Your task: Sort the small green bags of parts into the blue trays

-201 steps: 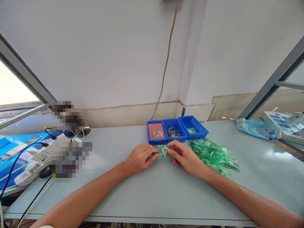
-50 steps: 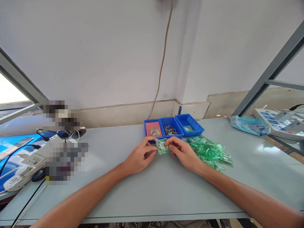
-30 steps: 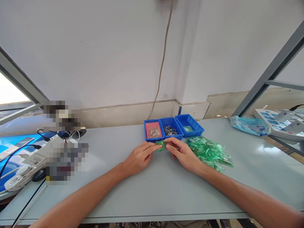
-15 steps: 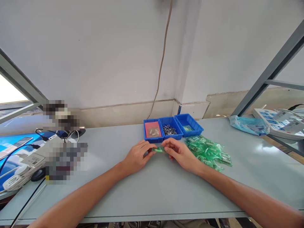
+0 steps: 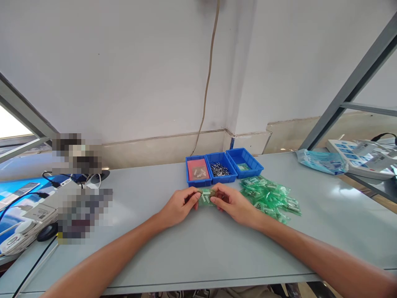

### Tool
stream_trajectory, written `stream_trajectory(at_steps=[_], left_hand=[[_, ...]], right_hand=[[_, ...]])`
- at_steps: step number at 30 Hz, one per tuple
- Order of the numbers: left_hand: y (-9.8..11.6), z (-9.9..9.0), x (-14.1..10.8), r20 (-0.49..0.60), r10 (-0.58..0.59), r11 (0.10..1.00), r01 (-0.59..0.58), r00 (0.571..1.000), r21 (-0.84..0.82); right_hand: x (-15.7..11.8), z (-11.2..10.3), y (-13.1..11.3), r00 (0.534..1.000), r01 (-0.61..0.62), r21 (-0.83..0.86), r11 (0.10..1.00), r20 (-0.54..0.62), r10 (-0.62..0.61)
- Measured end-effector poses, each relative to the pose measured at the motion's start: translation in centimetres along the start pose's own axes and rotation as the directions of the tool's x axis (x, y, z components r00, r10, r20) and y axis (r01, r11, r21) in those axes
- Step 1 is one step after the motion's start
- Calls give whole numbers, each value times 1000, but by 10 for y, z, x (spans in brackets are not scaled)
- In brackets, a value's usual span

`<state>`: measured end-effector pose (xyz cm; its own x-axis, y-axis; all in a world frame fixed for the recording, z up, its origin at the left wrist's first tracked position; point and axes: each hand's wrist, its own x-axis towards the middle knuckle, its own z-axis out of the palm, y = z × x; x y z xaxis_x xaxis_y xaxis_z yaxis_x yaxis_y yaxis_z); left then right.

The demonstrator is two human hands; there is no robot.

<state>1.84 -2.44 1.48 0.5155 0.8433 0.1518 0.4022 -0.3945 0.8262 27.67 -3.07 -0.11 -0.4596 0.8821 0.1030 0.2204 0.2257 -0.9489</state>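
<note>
Between my two hands is a small green plastic bag [image 5: 205, 198] with pale and dark little pieces showing through it. My left hand [image 5: 181, 203] pinches its left side, thumb toward me. On the other side my right hand [image 5: 231, 201] grips the right edge between thumb and fingers. The bag is held just in front of three blue bins. To the right of my right hand lies a heap of similar green bags [image 5: 271, 196], filled with small parts.
The left blue bin [image 5: 187, 176] holds a pink sheet and a clear bag; the middle bin [image 5: 232, 178] holds metal pins or screws; the right bin [image 5: 256, 170] has a green-white item. Power strips and cables flank the grey table [image 5: 186, 256]. A blue plastic bag [image 5: 322, 162] lies at right.
The green bag, seen nearly edge-on before, now shows its broad face toward me. Both hands still grip it. The whole view has shifted slightly.
</note>
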Motion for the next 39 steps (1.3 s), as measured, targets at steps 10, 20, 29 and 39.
stream_trajectory(at_steps=[10, 20, 29, 39], left_hand=[[-4, 0, 0, -11, 23, 999, -23, 1000, 34], [-2, -2, -3, 1, 36, 996, -36, 999, 85], [-1, 0, -4, 8, 43, 992, -44, 999, 117], [-2, 0, -4, 13, 44, 992, -45, 999, 121]], right_hand=[[1, -2, -7, 997, -11, 59, 998, -78, 16], [0, -26, -16, 870, 25, -393, 919, -445, -214], [12, -66, -10, 685, -138, -784, 605, -517, -513], [15, -81, 13, 767, -474, -847, 239, -531, -361]])
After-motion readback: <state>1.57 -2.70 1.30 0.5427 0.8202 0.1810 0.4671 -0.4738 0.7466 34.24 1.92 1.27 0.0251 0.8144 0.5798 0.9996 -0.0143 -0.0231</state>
